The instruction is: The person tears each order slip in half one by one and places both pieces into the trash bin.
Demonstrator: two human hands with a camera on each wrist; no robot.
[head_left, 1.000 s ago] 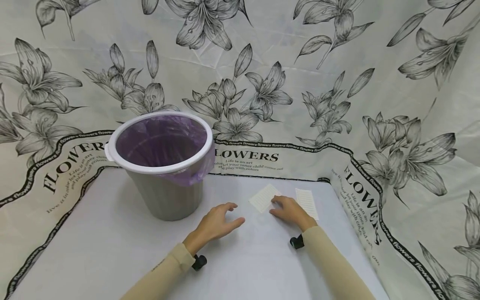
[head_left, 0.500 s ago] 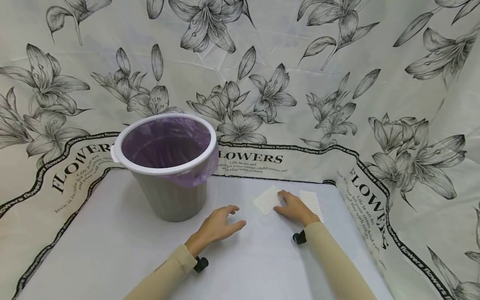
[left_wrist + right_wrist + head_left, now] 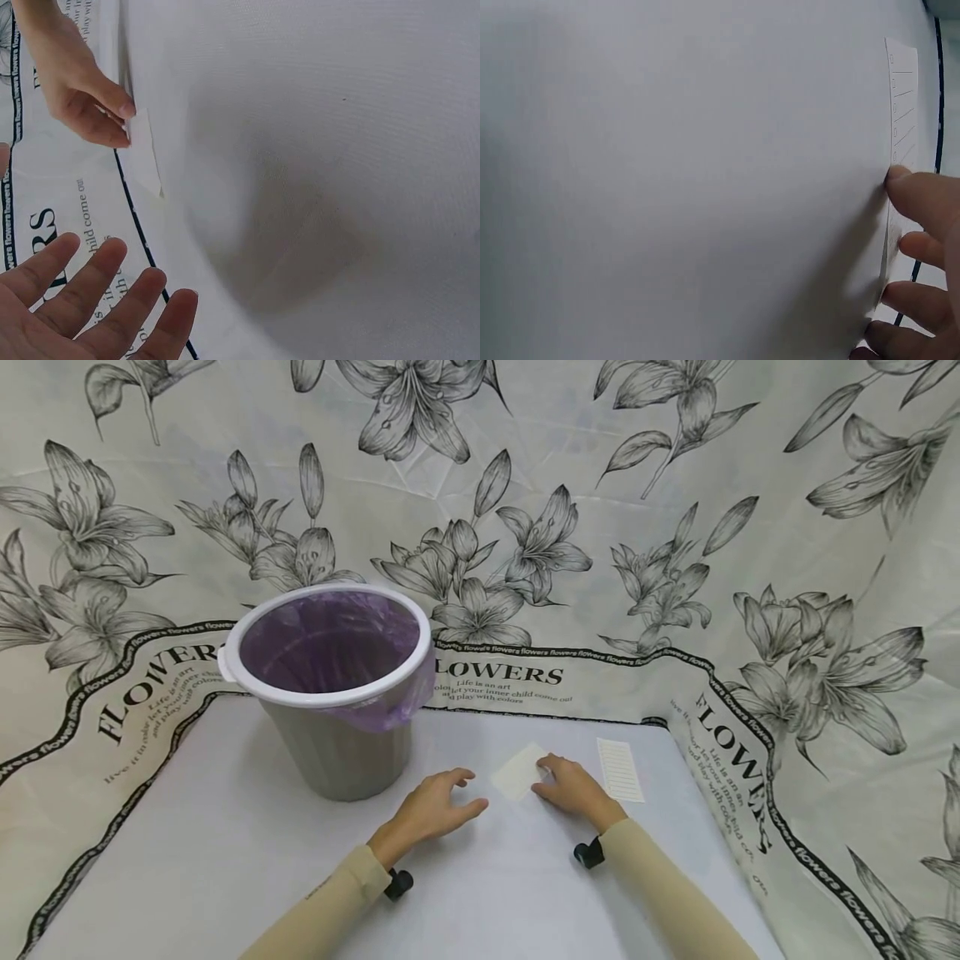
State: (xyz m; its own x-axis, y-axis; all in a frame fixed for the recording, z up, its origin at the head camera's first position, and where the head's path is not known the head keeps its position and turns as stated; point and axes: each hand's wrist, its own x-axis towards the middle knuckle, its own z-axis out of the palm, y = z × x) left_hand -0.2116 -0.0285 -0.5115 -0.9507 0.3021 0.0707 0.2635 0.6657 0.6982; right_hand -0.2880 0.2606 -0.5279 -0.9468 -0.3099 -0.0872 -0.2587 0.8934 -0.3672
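Observation:
My right hand [image 3: 573,785] pinches the near right edge of a pale paper sheet [image 3: 516,773], which slants over the white tabletop. In the right wrist view the thumb lies on a sheet with printed lines and small boxes [image 3: 904,82], the other fingers spread along its edge. The left wrist view shows that hand [image 3: 86,94] at one end of the white sheet [image 3: 146,161]. A second lined sheet [image 3: 620,770] lies flat just right of the right hand. My left hand [image 3: 431,810] hovers over the table with fingers apart, holding nothing.
A grey trash bin [image 3: 341,756] with a white rim and a purple bag liner stands at the back left, near the left hand. Behind the table [image 3: 495,893] hangs a flower-printed cloth [image 3: 540,610], which also runs down both sides.
The right hand and the pinched sheet have shifted left and slightly nearer, uncovering more of the second sheet. The left hand stays about where it was.

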